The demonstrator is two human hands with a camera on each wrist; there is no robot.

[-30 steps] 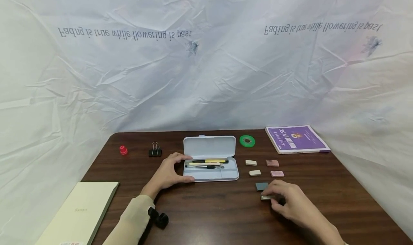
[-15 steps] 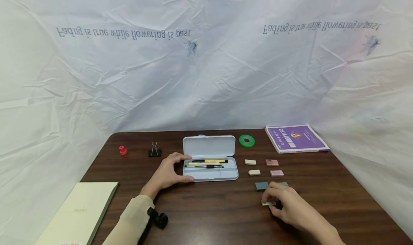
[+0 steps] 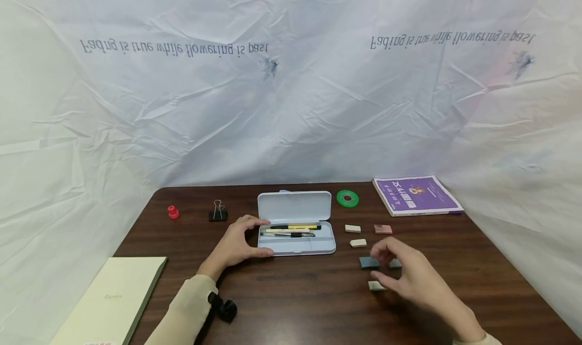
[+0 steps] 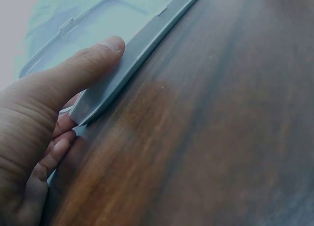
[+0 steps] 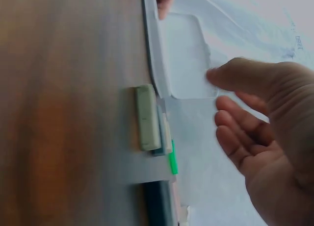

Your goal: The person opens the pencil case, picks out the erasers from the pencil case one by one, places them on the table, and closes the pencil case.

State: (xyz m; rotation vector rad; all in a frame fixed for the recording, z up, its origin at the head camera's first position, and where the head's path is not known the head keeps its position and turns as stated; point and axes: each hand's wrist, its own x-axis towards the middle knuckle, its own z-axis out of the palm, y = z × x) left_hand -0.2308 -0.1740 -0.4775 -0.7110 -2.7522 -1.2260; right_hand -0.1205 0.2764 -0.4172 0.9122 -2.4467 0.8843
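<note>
A: The right hand (image 3: 402, 269) has just let go. Half a second ago it was pinching the small pale eraser (image 3: 375, 285) against the table (image 3: 318, 304); now that eraser lies by itself near the front edge, just clear of the fingers.

B: And the hand itself has lifted and moved back, fingers loosely spread, holding nothing. It hovers over the dark grey eraser (image 3: 368, 262) and the grey one (image 3: 395, 263) half hidden behind it.

A: So the pale eraser looks set down and finished with, and I'd judge the grey pair is next in line. Left hand (image 3: 236, 244)?

B: Unmoved. Thumb and fingers hold the left end of the open pencil case (image 3: 296, 244); the wrist view shows the thumb lying along its rim. Pens (image 3: 293, 227) lie inside.

A: Any writing?

B: The sheet (image 3: 291, 107) behind reads, mirrored, "Fading is true while flowering is past", printed twice. The purple book (image 3: 417, 195) has characters on its cover too small to read, and the cream notebook (image 3: 111, 299) carries a faint word I can't make out.
</note>
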